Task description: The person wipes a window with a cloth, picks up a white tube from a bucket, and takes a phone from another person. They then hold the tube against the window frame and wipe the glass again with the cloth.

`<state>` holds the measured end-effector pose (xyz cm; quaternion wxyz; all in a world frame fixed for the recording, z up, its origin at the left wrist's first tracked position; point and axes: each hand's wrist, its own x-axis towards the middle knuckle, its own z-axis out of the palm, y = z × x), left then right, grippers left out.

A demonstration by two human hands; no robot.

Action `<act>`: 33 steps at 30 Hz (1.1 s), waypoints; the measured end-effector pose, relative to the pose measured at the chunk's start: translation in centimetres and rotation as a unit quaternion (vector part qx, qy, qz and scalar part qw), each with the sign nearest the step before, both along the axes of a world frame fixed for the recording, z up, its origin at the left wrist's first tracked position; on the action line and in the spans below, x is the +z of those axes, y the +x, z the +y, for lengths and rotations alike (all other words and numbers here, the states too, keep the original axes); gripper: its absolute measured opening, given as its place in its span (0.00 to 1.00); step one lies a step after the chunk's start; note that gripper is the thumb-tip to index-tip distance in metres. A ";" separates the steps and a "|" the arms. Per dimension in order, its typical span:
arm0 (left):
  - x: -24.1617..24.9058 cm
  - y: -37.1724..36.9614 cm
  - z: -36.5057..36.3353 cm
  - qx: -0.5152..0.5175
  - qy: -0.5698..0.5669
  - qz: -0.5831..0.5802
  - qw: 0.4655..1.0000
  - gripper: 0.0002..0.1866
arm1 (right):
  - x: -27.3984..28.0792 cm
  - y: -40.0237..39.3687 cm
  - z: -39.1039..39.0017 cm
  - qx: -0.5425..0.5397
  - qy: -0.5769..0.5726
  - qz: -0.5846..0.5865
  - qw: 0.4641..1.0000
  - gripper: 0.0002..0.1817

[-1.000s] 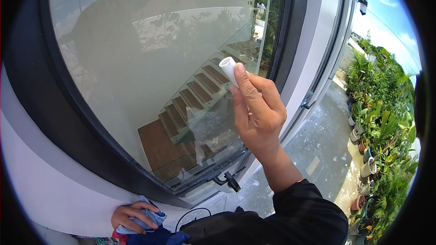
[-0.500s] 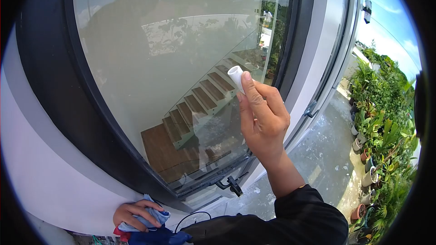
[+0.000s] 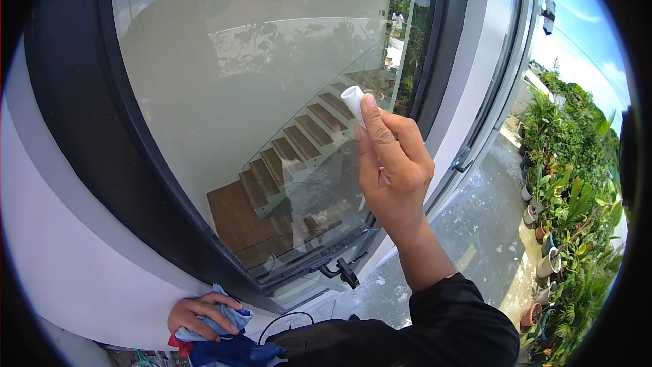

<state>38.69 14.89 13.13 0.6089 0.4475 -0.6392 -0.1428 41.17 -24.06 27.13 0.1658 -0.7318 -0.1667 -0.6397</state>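
Note:
My right hand (image 3: 397, 170) is raised before the window pane (image 3: 183, 115), pinching a short white hollow tube (image 3: 353, 100) between thumb and fingers. The tube's open end points up and to the left, and its lower part is hidden by the fingers. At the lower left, my left hand (image 3: 200, 314) is closed around a crumpled light-blue cloth (image 3: 234, 315), close against the white wall. Dark-blue and red fabric (image 3: 224, 352) hangs below that hand. A black window handle (image 3: 346, 273) sits at the bottom of the frame, below my right hand.
A thick dark frame (image 3: 75, 81) surrounds the glass, through which a staircase (image 3: 292, 146) shows. Potted plants (image 3: 570, 197) line the concrete walkway (image 3: 475, 217) on the right. Another latch (image 3: 463, 160) projects from the frame beyond my right wrist.
My right hand and the white tube have risen slightly against the pane. My left hand keeps its grip on the cloth and has barely moved.

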 end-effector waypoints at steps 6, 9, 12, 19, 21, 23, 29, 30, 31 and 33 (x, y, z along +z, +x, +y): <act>0.1 -0.4 0.2 0.001 -0.012 0.004 1.000 0.10 | -1.3 -1.2 1.4 0.038 0.005 0.008 0.999 0.27; 0.2 0.1 0.6 -0.016 0.001 -0.007 1.000 0.09 | -2.0 -1.0 1.9 0.035 0.015 0.016 0.999 0.27; -0.4 -0.1 0.7 -0.002 -0.005 -0.005 1.000 0.08 | -2.0 -0.7 2.2 0.031 0.015 0.019 0.999 0.27; 0.2 -0.3 0.2 -0.002 -0.012 -0.004 1.000 0.08 | -2.1 -0.6 2.0 0.015 0.005 0.018 1.000 0.29; 0.6 -0.3 0.1 -0.002 -0.009 -0.006 1.000 0.08 | -2.2 -0.8 2.0 0.012 0.000 0.019 1.000 0.28; 0.3 0.0 0.5 -0.015 -0.002 -0.008 1.000 0.08 | -3.1 -1.1 1.9 0.016 -0.005 0.031 0.999 0.28; 0.5 0.2 0.0 -0.030 -0.016 -0.021 0.999 0.09 | 0.3 -1.2 2.9 0.076 0.006 0.043 0.996 0.25; 0.4 0.1 0.2 -0.032 -0.020 -0.018 0.999 0.10 | 0.8 -0.9 3.7 0.102 0.016 0.034 0.994 0.24; -0.1 0.0 0.1 -0.039 -0.037 -0.016 0.998 0.13 | 1.3 -0.7 4.6 0.124 0.026 0.024 0.992 0.23; -0.8 0.1 0.2 -0.046 -0.045 -0.019 0.998 0.16 | 2.8 -0.2 5.7 0.146 0.007 -0.012 0.989 0.20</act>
